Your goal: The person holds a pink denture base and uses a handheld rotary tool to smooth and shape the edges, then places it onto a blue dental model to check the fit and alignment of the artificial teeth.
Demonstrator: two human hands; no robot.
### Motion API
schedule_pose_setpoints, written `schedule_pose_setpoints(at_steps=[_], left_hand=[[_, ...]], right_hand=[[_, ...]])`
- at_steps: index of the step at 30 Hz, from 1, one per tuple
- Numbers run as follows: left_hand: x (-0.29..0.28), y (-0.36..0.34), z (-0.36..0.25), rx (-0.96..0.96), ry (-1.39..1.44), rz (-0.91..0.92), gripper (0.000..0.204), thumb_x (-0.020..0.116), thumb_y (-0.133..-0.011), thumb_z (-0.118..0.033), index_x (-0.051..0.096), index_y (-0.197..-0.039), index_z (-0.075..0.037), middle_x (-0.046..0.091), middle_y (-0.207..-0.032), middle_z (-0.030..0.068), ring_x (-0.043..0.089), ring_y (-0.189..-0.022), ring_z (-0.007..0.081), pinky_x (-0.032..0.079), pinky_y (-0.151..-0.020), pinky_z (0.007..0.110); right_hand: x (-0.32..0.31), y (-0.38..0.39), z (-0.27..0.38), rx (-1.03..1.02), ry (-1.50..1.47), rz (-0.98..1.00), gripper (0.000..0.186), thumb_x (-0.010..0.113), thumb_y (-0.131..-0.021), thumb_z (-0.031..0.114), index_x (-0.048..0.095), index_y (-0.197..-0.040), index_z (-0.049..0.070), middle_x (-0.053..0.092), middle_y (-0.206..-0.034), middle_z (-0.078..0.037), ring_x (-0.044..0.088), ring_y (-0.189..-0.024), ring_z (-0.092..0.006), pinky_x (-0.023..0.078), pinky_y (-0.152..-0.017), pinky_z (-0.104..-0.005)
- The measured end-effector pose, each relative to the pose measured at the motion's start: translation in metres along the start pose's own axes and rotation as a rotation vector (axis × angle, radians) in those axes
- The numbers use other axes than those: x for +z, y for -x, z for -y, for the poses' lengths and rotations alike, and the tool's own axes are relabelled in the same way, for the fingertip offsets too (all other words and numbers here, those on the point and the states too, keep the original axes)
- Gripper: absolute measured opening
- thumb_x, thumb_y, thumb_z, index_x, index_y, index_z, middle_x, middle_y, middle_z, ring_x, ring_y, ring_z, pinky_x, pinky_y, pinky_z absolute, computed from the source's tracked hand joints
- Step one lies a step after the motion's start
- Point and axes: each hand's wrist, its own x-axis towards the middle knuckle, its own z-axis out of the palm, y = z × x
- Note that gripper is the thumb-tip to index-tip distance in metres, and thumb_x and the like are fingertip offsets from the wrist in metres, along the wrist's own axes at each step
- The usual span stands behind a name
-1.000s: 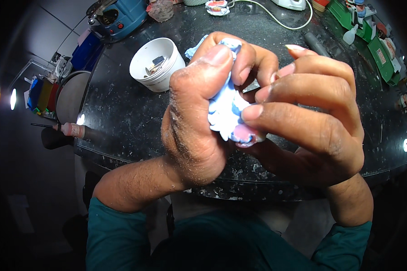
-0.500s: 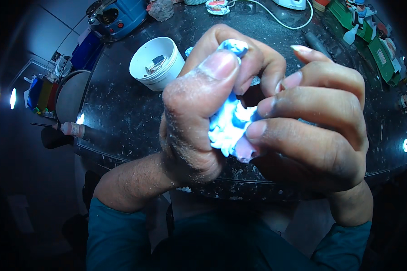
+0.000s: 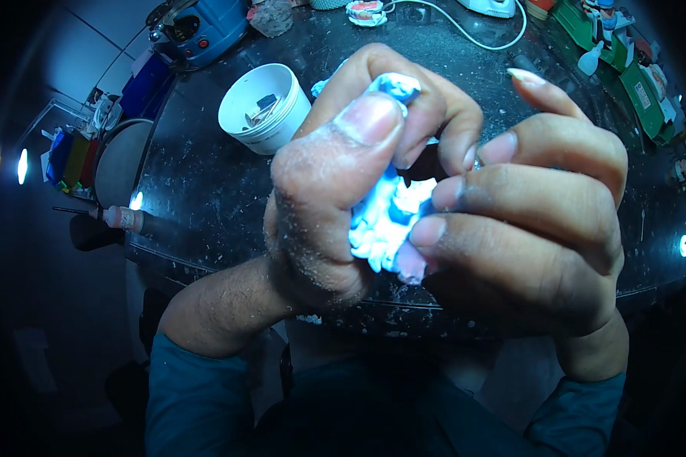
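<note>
So the left hand (image 3: 316, 198) was clenched tight around a knobbly blue-and-white lump (image 3: 377, 232), thumb pressed over it, with a bit poking out above the thumb and the rest showing below. The lump was up over the near edge of the dark table (image 3: 194, 190), between both hands, lit so hard that most surface detail washed out. A small pink piece (image 3: 411, 266) stuck out at its bottom end.

The right hand (image 3: 541, 206) had its fingers curled in, two fingertips right up against the lump's right side, lower one by the pink piece. Its thumb was lost in shadow, so I couldn't tell if it was really pinching anything.

As for writing: the green box (image 3: 634, 93) on the right had a pale label (image 3: 645, 95) with tiny print, too small to make out. The blue machine (image 3: 217, 30) at the upper left had a dark patch with a triangle warning sign, plus a red knob (image 3: 203, 43). The white tub (image 3: 274, 135) behind the left hand carried faint marks low on its side, not readable, and held small dark and shiny bits. The pinkish bottle (image 3: 122, 218) at the left table edge seemed to have print too, just blurry.
</note>
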Motion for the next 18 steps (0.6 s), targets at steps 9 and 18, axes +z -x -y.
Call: schedule_pose_setpoints(at_steps=[9,18], left_hand=[[-0.002,-0.001,0.011,-0.092,0.137,-0.085,0.028,0.041,-0.099,-0.034,0.043,-0.097,-0.005,0.052,-0.092,0.0104,0.052,-0.083,0.0149,0.045,-0.077,0.029],[-0.024,-0.011,0.027,-0.272,0.167,-0.105,0.037,0.03,-0.103,-0.037,0.043,-0.09,-0.005,0.055,-0.09,0.0121,0.06,-0.082,0.018,0.052,-0.073,0.032]], right_hand=[[0.001,0.0,-0.006,-0.03,0.06,-0.001,0.03,0.085,-0.074,0.022,0.067,-0.098,0.017,0.061,-0.099,0.001,0.058,-0.098,-0.0204,0.048,-0.102,-0.0506],[0.003,0.004,-0.043,-0.112,-0.115,-0.169,0.032,0.081,-0.078,0.016,0.066,-0.104,0.003,0.069,-0.094,-0.009,0.066,-0.091,-0.0247,0.048,-0.098,-0.0524]])
